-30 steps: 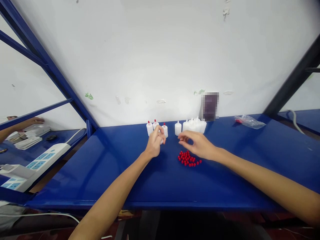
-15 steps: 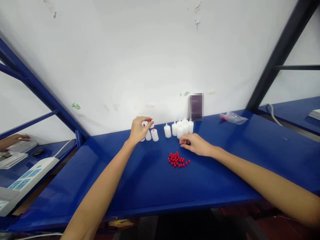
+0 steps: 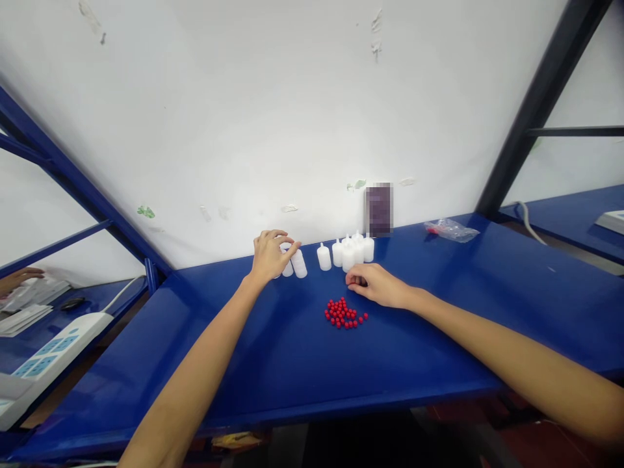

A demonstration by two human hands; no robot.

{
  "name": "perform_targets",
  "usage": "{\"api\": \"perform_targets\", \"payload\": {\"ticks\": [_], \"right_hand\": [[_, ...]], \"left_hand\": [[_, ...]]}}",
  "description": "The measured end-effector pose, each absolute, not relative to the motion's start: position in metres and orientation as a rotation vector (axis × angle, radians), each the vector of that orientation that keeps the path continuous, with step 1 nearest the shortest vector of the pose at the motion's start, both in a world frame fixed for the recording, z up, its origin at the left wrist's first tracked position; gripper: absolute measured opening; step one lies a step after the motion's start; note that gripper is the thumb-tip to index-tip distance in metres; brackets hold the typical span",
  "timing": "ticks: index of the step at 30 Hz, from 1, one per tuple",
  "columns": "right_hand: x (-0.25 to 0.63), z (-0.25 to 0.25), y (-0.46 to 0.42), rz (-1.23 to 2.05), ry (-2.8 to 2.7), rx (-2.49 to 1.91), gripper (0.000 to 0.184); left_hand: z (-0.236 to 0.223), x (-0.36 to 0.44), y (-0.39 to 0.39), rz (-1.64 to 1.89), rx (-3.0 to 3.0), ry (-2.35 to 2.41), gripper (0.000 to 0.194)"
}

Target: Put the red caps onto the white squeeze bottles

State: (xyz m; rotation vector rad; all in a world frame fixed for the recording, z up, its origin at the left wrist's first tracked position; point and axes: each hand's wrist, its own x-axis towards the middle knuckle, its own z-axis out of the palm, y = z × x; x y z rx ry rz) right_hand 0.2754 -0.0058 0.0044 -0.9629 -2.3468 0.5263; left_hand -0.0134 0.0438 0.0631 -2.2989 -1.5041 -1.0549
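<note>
My left hand (image 3: 271, 255) pinches the top of a white dropper bottle (image 3: 299, 264) between thumb and forefinger; this bottle leans slightly, and its tip is hidden by the fingers. Behind it, another white bottle (image 3: 287, 267) is partly covered by the same hand. My right hand (image 3: 374, 284) rests on the table with its fingers curled closed, a bit of red showing at the fingertips, seemingly a small red cap. Just in front of it lies a loose pile of small red caps (image 3: 342, 313). A single uncapped white bottle (image 3: 324, 257) stands between my hands, beside a cluster of uncapped bottles (image 3: 348, 258).
The blue table (image 3: 273, 364) runs up against a white wall. A clear plastic bag (image 3: 452, 230) with something red lies at the back right, and a blurred-out dark box (image 3: 379, 209) stands by the wall. At left is a power strip (image 3: 53, 357), with another person's hand (image 3: 22, 279) beyond.
My left thumb and fingers have come down onto the front bottle's top, covering its red tip, and the bottle now leans. My right hand stays closed by the cluster. The view has shifted slightly.
</note>
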Motion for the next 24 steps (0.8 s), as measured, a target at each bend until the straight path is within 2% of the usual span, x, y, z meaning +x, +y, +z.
{"api": "perform_targets", "payload": {"ticks": [3, 6, 9, 12, 19, 21, 24], "right_hand": [[0.276, 0.003, -0.004, 0.528, -2.344, -0.951, 0.006], [0.276, 0.002, -0.003, 0.55, -2.33, -0.953, 0.005], [0.277, 0.003, -0.004, 0.575, -2.333, -0.946, 0.006], [0.278, 0.005, -0.005, 0.572, -2.359, -0.924, 0.007], [0.282, 0.006, -0.003, 0.484, -2.407, -0.964, 0.014], [0.284, 0.006, -0.002, 0.454, -2.421, -0.986, 0.017], [0.285, 0.005, -0.001, 0.456, -2.438, -0.985, 0.018]], "left_hand": [[0.073, -0.001, 0.033, -1.143, -2.247, -1.466, 0.029], [0.073, 0.024, 0.017, -1.13, -2.514, -1.248, 0.027], [0.056, 0.049, 0.002, -1.276, -2.695, -1.238, 0.031], [0.034, 0.063, -0.005, -1.403, -2.619, -1.388, 0.025], [0.008, 0.083, 0.017, -1.618, -2.47, -1.53, 0.055], [0.005, 0.087, 0.029, -1.739, -2.435, -1.669, 0.051], [0.003, 0.091, 0.041, -1.818, -2.42, -1.929, 0.035]]}}
